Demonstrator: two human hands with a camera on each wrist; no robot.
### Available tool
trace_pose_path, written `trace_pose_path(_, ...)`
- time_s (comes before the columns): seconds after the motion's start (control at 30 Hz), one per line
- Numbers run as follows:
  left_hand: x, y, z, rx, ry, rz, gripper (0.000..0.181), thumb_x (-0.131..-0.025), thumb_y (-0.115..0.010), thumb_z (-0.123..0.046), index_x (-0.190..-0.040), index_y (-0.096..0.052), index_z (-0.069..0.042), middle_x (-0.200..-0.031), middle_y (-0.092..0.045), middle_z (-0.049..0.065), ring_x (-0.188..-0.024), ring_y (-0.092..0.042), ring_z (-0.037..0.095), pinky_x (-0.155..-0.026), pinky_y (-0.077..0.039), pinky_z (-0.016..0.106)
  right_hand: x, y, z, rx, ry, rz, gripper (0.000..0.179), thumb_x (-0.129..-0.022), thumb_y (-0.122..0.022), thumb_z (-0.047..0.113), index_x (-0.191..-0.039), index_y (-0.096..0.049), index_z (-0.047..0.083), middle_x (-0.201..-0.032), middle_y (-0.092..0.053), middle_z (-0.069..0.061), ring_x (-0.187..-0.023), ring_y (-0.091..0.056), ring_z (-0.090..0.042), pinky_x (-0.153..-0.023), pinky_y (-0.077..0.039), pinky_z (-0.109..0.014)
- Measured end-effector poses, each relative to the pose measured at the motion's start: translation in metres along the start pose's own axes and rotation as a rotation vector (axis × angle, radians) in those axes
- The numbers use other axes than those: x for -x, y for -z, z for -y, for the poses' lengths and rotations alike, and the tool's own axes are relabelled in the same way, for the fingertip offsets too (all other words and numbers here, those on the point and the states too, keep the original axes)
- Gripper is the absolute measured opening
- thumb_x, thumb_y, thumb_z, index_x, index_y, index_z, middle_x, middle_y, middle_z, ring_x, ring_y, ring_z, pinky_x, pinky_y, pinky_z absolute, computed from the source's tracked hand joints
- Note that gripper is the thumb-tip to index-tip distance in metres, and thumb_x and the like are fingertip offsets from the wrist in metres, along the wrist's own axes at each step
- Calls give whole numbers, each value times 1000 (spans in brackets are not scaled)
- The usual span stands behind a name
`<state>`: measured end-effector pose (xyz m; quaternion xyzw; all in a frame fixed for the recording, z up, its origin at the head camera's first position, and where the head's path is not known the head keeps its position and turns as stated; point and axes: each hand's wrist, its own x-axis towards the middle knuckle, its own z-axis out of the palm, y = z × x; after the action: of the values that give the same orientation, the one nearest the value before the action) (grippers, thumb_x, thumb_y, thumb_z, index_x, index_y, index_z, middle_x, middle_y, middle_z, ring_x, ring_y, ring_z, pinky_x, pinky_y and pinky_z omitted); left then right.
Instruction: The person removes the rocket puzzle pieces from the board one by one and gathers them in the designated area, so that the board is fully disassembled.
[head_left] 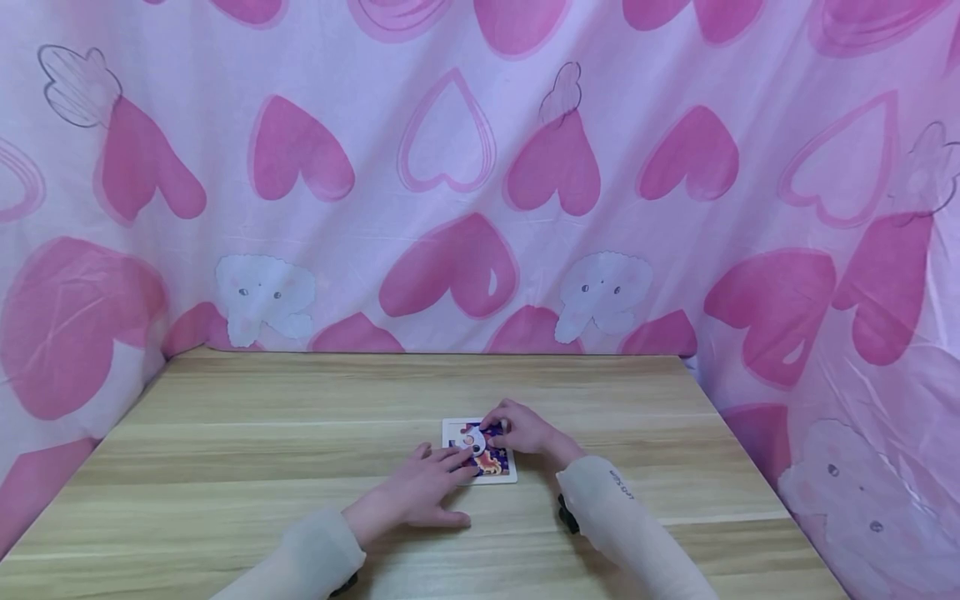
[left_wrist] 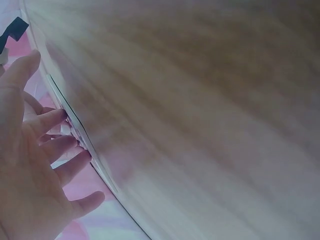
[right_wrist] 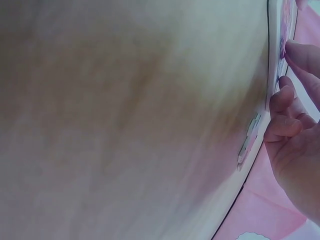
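Note:
A small flat picture puzzle [head_left: 495,468] with a white border and a dark blue, orange and white picture lies on the table. My left hand [head_left: 423,490] comes from the lower left, fingers outstretched, their tips resting on the picture by a white cartoon face [head_left: 472,437]. From the right, my right hand [head_left: 522,427] bends over the upper right part of the puzzle, thumb and index finger pinching at what looks like a puzzle piece; the fingers mostly hide it. In the right wrist view, the thumb touches the picture and the other fingers curl beside the board's edge.
A loose flat piece [right_wrist: 248,142] lies on the table beside the board, near the right hand. The wood-grain table [head_left: 285,433] extends around the puzzle. A pink curtain [head_left: 450,250] with hearts hangs behind and at both sides.

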<state>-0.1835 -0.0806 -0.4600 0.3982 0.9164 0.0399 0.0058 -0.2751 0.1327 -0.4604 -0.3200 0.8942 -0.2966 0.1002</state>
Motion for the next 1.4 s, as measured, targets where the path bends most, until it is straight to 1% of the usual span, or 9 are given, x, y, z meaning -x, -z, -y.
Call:
trace_pose_path(0.23, -1, -2, 0, -16, 12, 15, 75, -75, -46, -66, -132, -41, -19, -137, -34, 6, -123, -30, 28, -93, -24, 57, -4, 1, -1, 21, -12, 12, 21, -79, -63, 8, -100, -64, 11, -91, -49, -1, -80, -47, -16, -70, -40, -30)
trace_pose_path(0.47, -2, -1, -1, -25, 11, 17, 75, -75, -46, -66, -132, -42, -18, -136, -36, 7, -123, -31, 27, -92, -26, 55, -11, 0, 5, 39, -25, 21, 24, -80, -59, 4, -102, -64, 14, -93, -50, 1, -87, -48, -14, -80, -39, -32)
trace_pose_path(0.53, -2, -1, -2, -24, 11, 13, 74, -75, -47, -66, -131, -42, -18, -136, -36, 8, -123, -31, 27, -92, -26, 54, -14, -1, 7, 58, -33, 28, 25, -81, -58, 4, -101, -64, 16, -94, -50, 3, -88, -48, -13, -81, -39, -32)
trace_pose_path(0.7, -3, -1, -3, -26, 15, 14, 74, -74, -48, -66, -131, -43, -18, -135, -37, 7, -122, -32, 27, -92, -27, 53, -21, -1, 12, 139, -62, 48, 24, -81, -57, 5, -98, -65, 20, -92, -47, 5, -86, -47, -12, -79, -40, -30)
trace_pose_path(0.8, -4, -1, -3, -32, 17, 19, 75, -74, -47, -67, -130, -43, -18, -135, -37, 7, -122, -33, 27, -92, -27, 53, -24, -1, 13, 161, -66, 60, 25, -80, -57, 3, -96, -64, 20, -91, -47, 5, -84, -48, -12, -78, -40, -29)
trace_pose_path(1.0, -4, -1, -2, -38, 19, 21, 75, -73, -47, -67, -130, -44, -18, -135, -37, 7, -122, -32, 27, -93, -27, 53, -27, 0, 15, 153, -90, 88, 29, -79, -54, 0, -95, -63, 23, -92, -47, 5, -84, -47, -12, -78, -40, -31)
trace_pose_path(1.23, -4, 0, -3, -34, 32, 39, 76, -73, -47, -67, -131, -42, -18, -136, -36, 7, -123, -31, 27, -93, -27, 53, -28, 0, 17, 105, -124, 108, 28, -80, -54, 1, -94, -63, 24, -93, -46, 4, -86, -47, -13, -80, -38, -33)
trace_pose_path(1.4, -4, 0, -3, -25, 36, 41, 75, -74, -48, -66, -131, -42, -18, -136, -35, 7, -123, -31, 27, -93, -27, 54, -27, 0, 16, 91, -117, 107, 29, -79, -54, 1, -95, -64, 22, -92, -45, 3, -85, -46, -13, -79, -39, -33)
